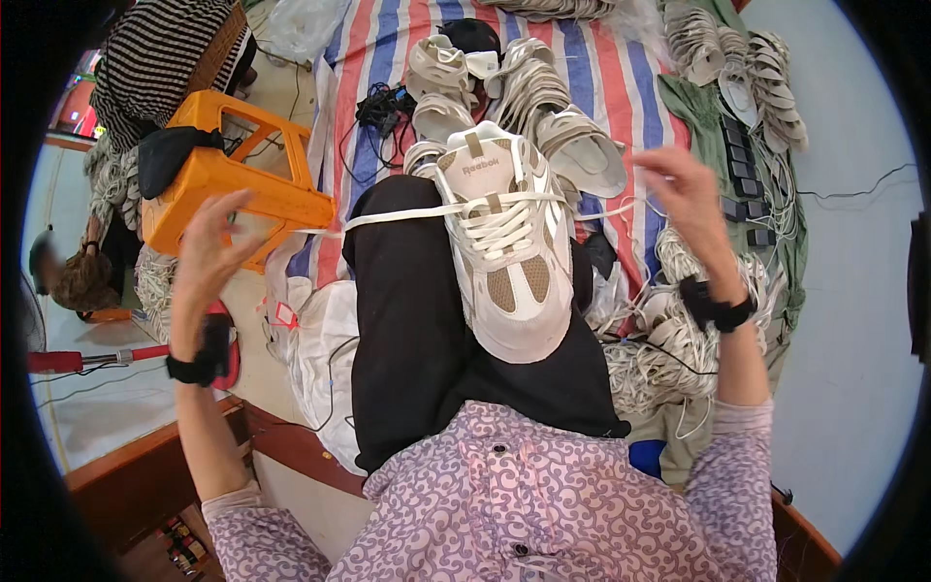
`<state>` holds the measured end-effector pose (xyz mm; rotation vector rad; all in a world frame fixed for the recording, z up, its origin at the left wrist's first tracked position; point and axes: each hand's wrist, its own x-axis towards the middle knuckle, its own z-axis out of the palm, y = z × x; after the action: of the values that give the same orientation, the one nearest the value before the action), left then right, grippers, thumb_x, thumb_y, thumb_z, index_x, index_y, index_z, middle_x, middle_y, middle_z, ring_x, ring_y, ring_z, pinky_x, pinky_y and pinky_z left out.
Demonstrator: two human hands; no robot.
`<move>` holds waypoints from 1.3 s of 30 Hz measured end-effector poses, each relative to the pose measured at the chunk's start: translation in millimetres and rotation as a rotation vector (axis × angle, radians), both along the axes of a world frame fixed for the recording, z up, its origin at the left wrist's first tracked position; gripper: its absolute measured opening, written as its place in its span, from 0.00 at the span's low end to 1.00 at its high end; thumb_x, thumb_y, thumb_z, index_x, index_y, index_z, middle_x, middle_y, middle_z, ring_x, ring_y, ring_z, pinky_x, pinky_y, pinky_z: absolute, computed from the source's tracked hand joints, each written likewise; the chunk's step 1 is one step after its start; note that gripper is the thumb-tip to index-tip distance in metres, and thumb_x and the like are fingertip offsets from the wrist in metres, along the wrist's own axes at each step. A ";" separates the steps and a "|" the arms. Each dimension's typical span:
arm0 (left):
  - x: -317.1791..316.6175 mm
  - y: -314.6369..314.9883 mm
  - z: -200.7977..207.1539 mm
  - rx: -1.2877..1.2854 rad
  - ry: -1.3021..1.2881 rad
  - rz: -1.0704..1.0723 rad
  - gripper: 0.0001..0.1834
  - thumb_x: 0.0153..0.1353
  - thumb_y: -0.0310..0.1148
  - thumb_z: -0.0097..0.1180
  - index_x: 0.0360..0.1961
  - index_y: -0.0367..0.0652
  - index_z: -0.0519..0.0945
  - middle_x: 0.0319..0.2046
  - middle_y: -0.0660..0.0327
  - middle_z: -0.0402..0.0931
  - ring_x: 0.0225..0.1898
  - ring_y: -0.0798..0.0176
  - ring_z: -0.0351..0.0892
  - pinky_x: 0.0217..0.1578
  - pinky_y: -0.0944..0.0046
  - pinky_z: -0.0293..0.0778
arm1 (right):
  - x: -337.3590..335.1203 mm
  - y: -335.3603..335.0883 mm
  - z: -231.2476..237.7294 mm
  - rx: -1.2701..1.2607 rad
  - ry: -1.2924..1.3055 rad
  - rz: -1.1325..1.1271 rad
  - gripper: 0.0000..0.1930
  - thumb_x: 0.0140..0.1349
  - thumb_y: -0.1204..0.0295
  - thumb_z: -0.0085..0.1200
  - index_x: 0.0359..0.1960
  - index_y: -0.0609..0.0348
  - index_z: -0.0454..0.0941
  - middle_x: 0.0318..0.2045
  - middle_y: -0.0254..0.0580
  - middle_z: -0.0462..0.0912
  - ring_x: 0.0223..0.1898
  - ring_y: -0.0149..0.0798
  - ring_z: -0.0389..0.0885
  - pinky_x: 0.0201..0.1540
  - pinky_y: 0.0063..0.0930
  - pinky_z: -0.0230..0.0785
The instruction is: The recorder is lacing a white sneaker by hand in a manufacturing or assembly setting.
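Observation:
A beige and white sneaker [525, 308] rests on my lap over black trousers, toe toward me. Its cream shoelace [398, 214] is threaded through the upper eyelets, and its two ends run out taut to the sides. Out to the left, my left hand [215, 238] is closed with the lace's left end at its fingers. On the opposite side, my right hand [687, 194] is raised, its fingers pinched by the other lace end [613, 210]. Neither hand touches the shoe itself. Both wrists wear black bands.
Several stacked beige shoe uppers [531, 92] lie on a striped sheet [621, 87] ahead. An orange stool [238, 179] stands at left, with black cables [385, 109] beside the uppers. A heap of loose laces [655, 373] lies at right. Another person [82, 276] is at far left.

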<state>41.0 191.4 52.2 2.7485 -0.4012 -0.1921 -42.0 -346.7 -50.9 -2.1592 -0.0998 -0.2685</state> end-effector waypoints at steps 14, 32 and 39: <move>-27.5 -169.5 -48.1 -0.461 0.230 -0.236 0.09 0.67 0.30 0.56 0.40 0.33 0.80 0.26 0.65 0.76 0.22 0.76 0.73 0.23 0.73 0.72 | 16.1 114.5 42.3 -0.208 -0.201 0.244 0.06 0.59 0.81 0.57 0.33 0.64 0.71 0.31 0.48 0.75 0.34 0.49 0.77 0.35 0.37 0.66; -38.5 -147.9 -31.1 -0.498 0.352 -0.020 0.09 0.61 0.29 0.58 0.26 0.35 0.81 0.20 0.65 0.73 0.20 0.71 0.71 0.25 0.68 0.66 | 35.0 79.5 22.6 -0.271 -0.151 0.313 0.04 0.61 0.78 0.56 0.35 0.67 0.78 0.24 0.54 0.77 0.26 0.57 0.77 0.31 0.41 0.67; -36.5 -29.0 -30.6 -1.311 0.670 0.198 0.08 0.69 0.31 0.55 0.39 0.36 0.78 0.35 0.63 0.76 0.31 0.73 0.74 0.29 0.75 0.71 | 30.6 16.3 -24.3 -0.469 0.053 -0.127 0.07 0.63 0.74 0.54 0.38 0.62 0.82 0.33 0.50 0.84 0.36 0.55 0.84 0.38 0.41 0.76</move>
<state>4.4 162.4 21.5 1.3092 -0.0069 -0.5347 -11.4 -330.4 -75.2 -2.6425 0.0070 -0.2802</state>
